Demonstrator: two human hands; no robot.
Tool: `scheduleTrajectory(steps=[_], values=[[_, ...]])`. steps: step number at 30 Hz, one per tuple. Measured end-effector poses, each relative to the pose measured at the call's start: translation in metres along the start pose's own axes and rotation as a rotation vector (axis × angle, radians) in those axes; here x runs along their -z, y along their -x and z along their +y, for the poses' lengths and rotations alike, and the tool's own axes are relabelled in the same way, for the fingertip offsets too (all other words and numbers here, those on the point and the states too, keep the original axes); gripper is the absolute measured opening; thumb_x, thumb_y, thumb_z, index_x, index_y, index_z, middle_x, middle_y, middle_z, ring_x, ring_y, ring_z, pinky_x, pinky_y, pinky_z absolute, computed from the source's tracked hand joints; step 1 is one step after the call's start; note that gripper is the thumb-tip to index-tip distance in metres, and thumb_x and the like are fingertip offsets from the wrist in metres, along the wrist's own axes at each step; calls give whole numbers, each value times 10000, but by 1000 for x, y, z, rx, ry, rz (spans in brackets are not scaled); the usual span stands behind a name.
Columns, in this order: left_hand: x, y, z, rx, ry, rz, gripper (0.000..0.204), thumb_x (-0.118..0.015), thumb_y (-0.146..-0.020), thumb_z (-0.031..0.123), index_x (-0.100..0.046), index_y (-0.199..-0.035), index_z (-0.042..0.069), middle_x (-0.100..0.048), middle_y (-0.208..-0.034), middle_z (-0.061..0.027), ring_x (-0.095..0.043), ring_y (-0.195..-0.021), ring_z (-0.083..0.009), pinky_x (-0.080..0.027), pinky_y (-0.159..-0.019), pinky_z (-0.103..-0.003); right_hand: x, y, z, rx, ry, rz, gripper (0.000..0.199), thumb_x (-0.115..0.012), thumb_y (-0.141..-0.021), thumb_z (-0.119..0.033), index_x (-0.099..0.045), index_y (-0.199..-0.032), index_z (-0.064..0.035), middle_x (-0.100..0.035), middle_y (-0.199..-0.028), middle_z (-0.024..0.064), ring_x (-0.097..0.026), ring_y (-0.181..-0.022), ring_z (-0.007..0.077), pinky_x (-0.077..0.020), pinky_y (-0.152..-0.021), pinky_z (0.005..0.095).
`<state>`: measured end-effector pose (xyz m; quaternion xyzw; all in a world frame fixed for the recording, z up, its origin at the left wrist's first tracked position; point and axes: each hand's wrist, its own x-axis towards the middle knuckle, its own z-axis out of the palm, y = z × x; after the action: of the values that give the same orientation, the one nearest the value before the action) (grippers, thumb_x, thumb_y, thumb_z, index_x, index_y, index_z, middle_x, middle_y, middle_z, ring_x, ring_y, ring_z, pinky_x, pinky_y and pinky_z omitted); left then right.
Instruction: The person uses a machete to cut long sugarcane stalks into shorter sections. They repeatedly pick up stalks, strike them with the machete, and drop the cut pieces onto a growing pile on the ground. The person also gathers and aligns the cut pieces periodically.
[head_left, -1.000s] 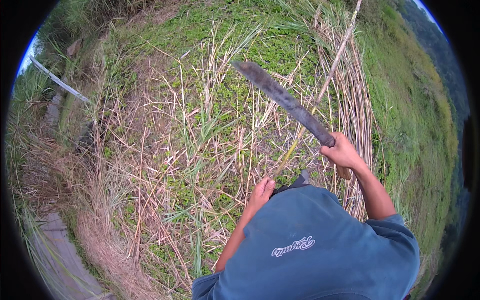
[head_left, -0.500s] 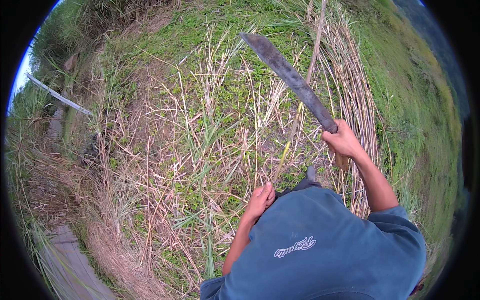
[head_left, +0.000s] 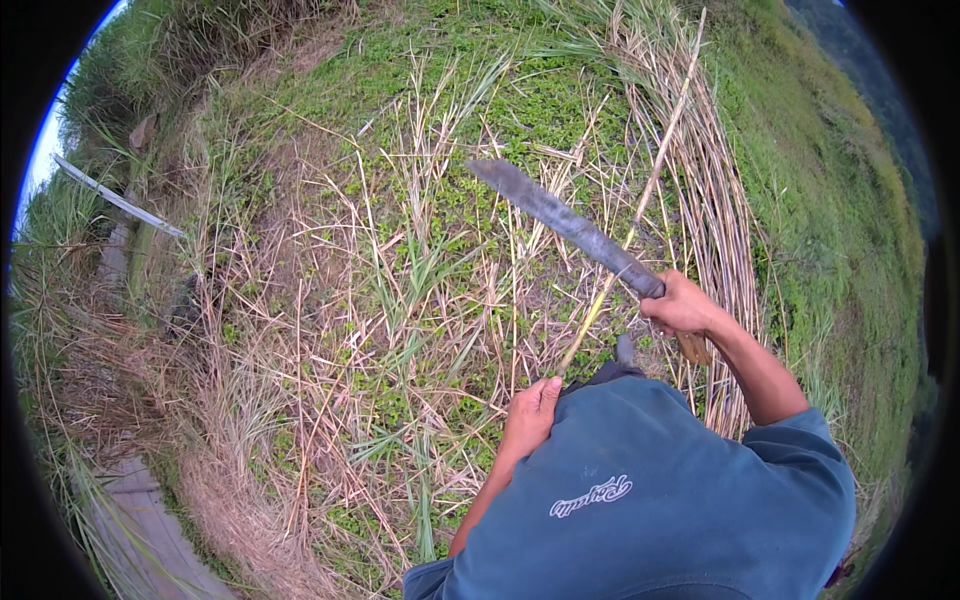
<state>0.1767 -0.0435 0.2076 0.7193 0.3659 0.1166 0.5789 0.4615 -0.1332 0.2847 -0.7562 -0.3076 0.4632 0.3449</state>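
Note:
My right hand [head_left: 684, 304] is closed round the handle of a machete [head_left: 560, 220]. Its dark, worn blade points to the far left, and the wooden butt shows below my fist. In my left hand [head_left: 531, 414], low by my shirt, is the near end of a long, thin stalk [head_left: 658, 170]. From there the stalk slants away to the far right, yellow-green near me and tan farther off. The blade crosses the stalk in the picture; whether they touch I cannot tell.
A thick heap of cut stalks [head_left: 722, 215] lies along the right. Dry stems and green weeds [head_left: 390, 260] cover the ground ahead. At the left are a grey paved strip [head_left: 150, 530], tall grass [head_left: 120, 75] and a pale slanting bar [head_left: 120, 203].
The machete has come down toward me, and its blade lies flatter. My left hand has shifted slightly right and nearer, and the stalk's far end has swung right.

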Motion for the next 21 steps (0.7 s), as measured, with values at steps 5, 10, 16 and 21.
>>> scheduleTrajectory(steps=[5,10,16,21], values=[[5,-2,-6,87,131,-112,523,-418,-1020,454,-459,-666,71,-386,-565,24,-332,-537,-91,-294,-516,-278,-16,16,6,16,2,-66,135,-603,-790,-92,-580,-847,28,-533,-542,35,-539,-436,120,-453,-423,278],[22,-7,-7,301,465,-388,504,-376,-1032,454,-431,-671,106,-335,-526,46,-272,-446,-64,-236,-422,-232,16,-14,23,92,-320,194,116,-556,-816,-43,-497,-720,-17,-466,-499,4,-430,-377,94,-379,-372,276],[37,-13,-18,530,744,-536,518,-352,-1031,477,-494,-716,92,-312,-486,58,-203,-353,-40,-168,-318,-203,-40,9,31,92,-37,-86,178,-675,-766,-161,-624,-816,2,-549,-548,24,-535,-445,115,-434,-424,298],[42,-7,-14,521,664,-554,527,-369,-1023,493,-491,-696,98,-287,-459,72,-198,-345,-41,-162,-328,-207,11,-21,6,108,-161,108,110,-612,-792,-97,-573,-793,5,-533,-534,27,-519,-423,112,-442,-413,289]])
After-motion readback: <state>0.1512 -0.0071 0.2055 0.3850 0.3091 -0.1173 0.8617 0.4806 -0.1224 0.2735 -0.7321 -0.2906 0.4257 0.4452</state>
